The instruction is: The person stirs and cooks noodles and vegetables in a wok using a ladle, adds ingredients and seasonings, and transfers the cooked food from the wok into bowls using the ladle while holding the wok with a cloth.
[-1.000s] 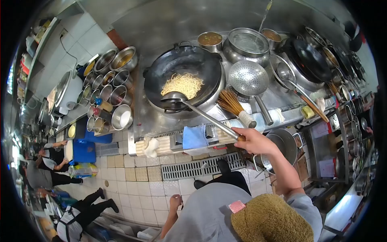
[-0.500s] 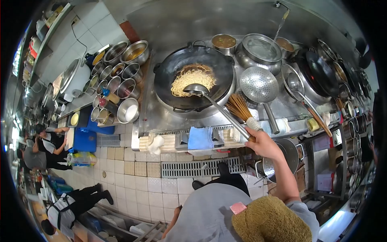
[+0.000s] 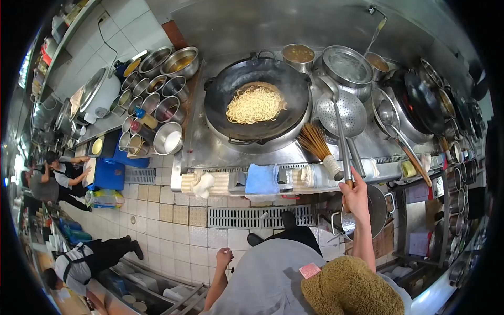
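My right hand (image 3: 356,195) is closed around the wooden end of a long metal ladle (image 3: 343,137). The ladle's bowl (image 3: 328,87) is over the perforated strainer (image 3: 344,113), to the right of the wok. Yellow noodles (image 3: 255,105) lie in a heap in the black wok (image 3: 220,102), with brownish matter along their far edge. A bamboo brush (image 3: 317,144) with a white-wrapped handle lies just left of the ladle's shaft. Down beside my body, my left hand (image 3: 224,258) is curled into a loose fist, with nothing visible in it.
Left of the wok stand several metal seasoning pots (image 3: 168,110) and a bowl of white grains (image 3: 168,138). A blue cloth (image 3: 262,179) hangs on the stove's front edge. A large pot (image 3: 375,210) sits below at right. Other people (image 3: 86,262) work at the left.
The ladle has left the noodles and swung right, up over the strainer. The noodles are spread wider in the wok. My left hand has come forward into fuller view.
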Tool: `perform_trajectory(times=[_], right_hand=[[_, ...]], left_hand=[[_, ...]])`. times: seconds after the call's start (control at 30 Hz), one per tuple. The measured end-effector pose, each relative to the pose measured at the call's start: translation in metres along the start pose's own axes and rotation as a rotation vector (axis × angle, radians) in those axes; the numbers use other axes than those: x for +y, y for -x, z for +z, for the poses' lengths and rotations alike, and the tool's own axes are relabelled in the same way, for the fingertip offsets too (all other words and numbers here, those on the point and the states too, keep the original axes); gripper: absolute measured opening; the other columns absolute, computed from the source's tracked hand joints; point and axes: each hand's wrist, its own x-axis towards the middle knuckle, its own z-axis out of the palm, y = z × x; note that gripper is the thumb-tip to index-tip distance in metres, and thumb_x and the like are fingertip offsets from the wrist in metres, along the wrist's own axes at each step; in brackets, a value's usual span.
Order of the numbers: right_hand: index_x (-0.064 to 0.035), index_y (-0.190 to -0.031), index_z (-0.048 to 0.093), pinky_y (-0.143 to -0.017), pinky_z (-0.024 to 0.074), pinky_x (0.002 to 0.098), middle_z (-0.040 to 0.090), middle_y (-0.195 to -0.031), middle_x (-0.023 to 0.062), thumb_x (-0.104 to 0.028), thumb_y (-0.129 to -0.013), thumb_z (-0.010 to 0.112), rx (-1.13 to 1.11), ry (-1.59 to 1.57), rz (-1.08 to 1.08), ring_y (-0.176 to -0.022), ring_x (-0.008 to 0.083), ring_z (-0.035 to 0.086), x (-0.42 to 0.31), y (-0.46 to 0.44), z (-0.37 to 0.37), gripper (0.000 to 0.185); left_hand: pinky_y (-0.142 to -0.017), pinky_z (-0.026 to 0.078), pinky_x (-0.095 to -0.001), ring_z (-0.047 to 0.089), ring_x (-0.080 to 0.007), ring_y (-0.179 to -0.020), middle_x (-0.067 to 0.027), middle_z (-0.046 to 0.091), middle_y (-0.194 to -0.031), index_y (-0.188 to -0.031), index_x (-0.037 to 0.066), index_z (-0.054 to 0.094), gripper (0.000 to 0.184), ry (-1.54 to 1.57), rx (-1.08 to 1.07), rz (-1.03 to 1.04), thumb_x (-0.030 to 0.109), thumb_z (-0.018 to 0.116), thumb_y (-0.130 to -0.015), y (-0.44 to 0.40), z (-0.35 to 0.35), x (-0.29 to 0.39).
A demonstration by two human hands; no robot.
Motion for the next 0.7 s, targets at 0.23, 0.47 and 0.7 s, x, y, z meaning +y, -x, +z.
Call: perform_trajectory(times=[0.23, 0.47, 0.7], right_hand=[[0.0101, -0.132, 0.046, -0.067, 0.0498, 0.0345, 0.066, -0.084, 0.0211, -0.003, -0.082, 0.061, 0.166, 0.394, -0.224, -0.072, 0.0287, 0.065, 0.085, -0.016, -0.02, 0.054], [0.0039, -0.133, 0.048, -0.084, 0.0472, 0.0398, 0.06, -0.11, 0.0258, -0.009, -0.084, 0.065, 0.162, 0.83, -0.227, -0.101, 0.038, 0.058, 0.094, -0.042, -0.022, 0.054], [-0.0008, -0.137, 0.047, -0.084, 0.0448, 0.0327, 0.058, -0.119, 0.0156, -0.009, -0.092, 0.059, -0.051, 0.39, -0.522, -0.105, 0.0215, 0.056, 0.039, -0.067, 0.051, 0.047]], left_hand=[[-0.053, 0.053, -0.0324, 0.066, -0.0203, -0.059, -0.0133, 0.068, -0.071, -0.106, -0.002, 0.064, 0.032, -0.345, -0.054, 0.045, 0.012, 0.064, -0.077, 0.034, 0.001, -0.023], [-0.068, 0.055, -0.0377, 0.069, -0.03, -0.072, -0.0181, 0.07, -0.079, -0.104, 0.003, 0.068, 0.033, -0.257, 0.067, -0.071, 0.021, 0.063, -0.076, 0.025, 0.015, -0.092], [-0.093, 0.047, -0.0424, 0.061, -0.0367, -0.104, -0.0219, 0.066, -0.106, -0.104, 0.006, 0.068, 0.033, -0.141, 0.253, -0.048, 0.021, 0.058, -0.076, 0.062, 0.036, -0.049]])
